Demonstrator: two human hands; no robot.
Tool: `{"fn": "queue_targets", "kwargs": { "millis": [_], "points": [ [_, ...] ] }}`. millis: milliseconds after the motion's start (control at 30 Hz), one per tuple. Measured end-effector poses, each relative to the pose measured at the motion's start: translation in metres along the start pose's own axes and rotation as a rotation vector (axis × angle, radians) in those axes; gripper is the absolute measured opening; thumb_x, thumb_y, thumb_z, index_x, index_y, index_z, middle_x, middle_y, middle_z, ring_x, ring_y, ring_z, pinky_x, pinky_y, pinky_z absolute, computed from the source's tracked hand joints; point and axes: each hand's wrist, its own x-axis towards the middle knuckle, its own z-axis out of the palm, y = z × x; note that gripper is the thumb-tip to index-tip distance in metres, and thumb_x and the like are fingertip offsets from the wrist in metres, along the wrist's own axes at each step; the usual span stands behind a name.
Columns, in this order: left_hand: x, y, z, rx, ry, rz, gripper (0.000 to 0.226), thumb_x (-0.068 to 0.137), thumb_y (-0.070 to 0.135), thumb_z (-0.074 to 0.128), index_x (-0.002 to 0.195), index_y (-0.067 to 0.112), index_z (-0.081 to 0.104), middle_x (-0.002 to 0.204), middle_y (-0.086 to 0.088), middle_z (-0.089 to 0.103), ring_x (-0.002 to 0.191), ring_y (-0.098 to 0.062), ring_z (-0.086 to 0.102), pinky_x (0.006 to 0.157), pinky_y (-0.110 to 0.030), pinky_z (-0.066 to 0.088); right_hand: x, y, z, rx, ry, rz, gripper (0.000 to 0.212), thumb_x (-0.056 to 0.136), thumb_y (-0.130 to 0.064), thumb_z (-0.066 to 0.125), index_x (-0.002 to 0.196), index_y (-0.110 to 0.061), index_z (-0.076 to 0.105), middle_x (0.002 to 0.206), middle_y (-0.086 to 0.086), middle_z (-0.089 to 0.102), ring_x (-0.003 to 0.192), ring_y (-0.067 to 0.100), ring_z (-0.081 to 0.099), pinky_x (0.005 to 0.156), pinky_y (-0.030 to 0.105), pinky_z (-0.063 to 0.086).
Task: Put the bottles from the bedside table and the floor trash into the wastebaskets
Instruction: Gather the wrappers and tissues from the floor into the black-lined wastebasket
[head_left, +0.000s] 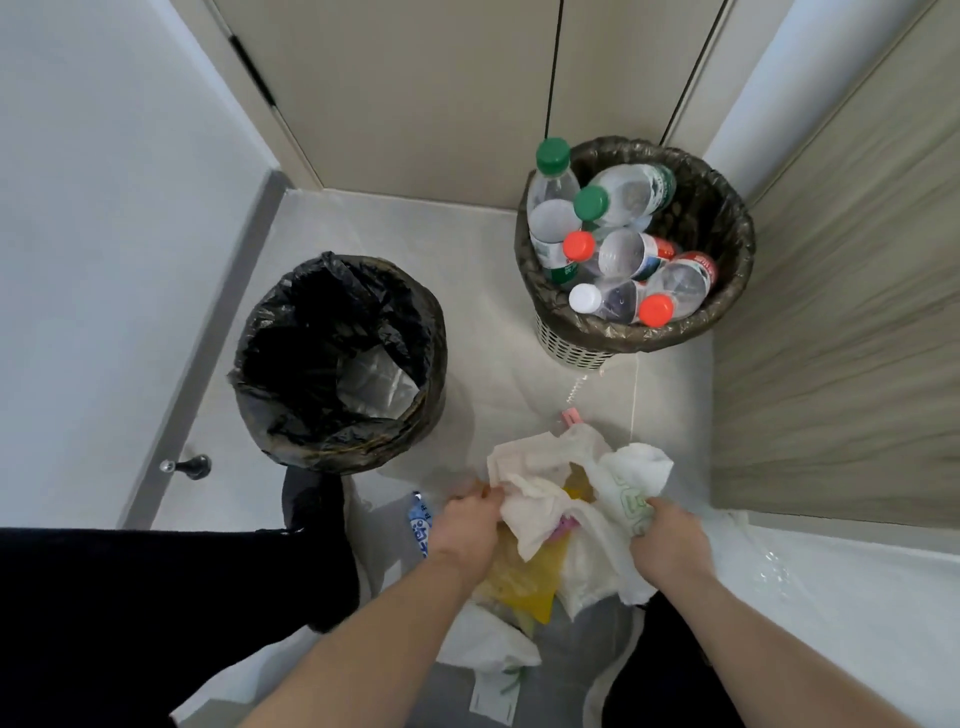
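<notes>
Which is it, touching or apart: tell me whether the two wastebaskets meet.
Apart. The head view shows a strip of bare floor between the black-lined wastebasket on the left and the bottle-filled wastebasket on the right.

Fingertips of both hands (470, 525) buried in crumpled trash (540, 483) — black-lined wastebasket (291, 426) interior mostly dark, unreadable
</notes>
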Motion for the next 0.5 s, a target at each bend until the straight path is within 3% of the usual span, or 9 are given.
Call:
{"fn": "queue_targets", "kwargs": {
  "millis": [100, 333, 500],
  "points": [
    [-0.027, -0.003, -0.034, -0.009, 0.056, 0.034, 0.045, 0.087, 0.005, 0.056, 0.130, 0.019, 0.056, 0.129, -0.010, 0.063, 0.111, -0.038, 0.064, 0.089, -0.042, 0.051, -0.017, -0.009, -0.032, -0.012, 0.013, 0.002, 0.038, 0.086, -0.008, 0.055, 0.121, -0.011, 0.068, 0.113, 0.015, 0.068, 0.110, 0.036, 0.063, 0.086, 0.035, 0.051],
    [-0.094, -0.001, -0.102, -0.189, 0.221, 0.055, 0.036, 0.083, 0.023, 0.066, 0.119, 0.022, 0.065, 0.116, -0.010, 0.071, 0.106, -0.036, 0.068, 0.088, -0.040, 0.055, -0.068, -0.028, -0.116, 0.036, 0.066, -0.089, 0.029, 0.087, -0.022, 0.056, 0.112, -0.012, 0.067, 0.113, 0.016, 0.068, 0.105, 0.039, 0.065, 0.077, 0.032, 0.047],
    [-0.132, -0.004, -0.140, -0.308, 0.408, 0.085, 0.015, 0.092, 0.023, 0.052, 0.103, 0.024, 0.062, 0.106, -0.009, 0.073, 0.102, -0.037, 0.068, 0.077, -0.036, 0.049, -0.122, -0.056, -0.178, 0.023, 0.056, -0.268, 0.014, 0.082, -0.023, 0.058, 0.089, -0.014, 0.067, 0.096, 0.009, 0.069, 0.093, 0.033, 0.062, 0.076, 0.030, 0.046]
  ]
}}
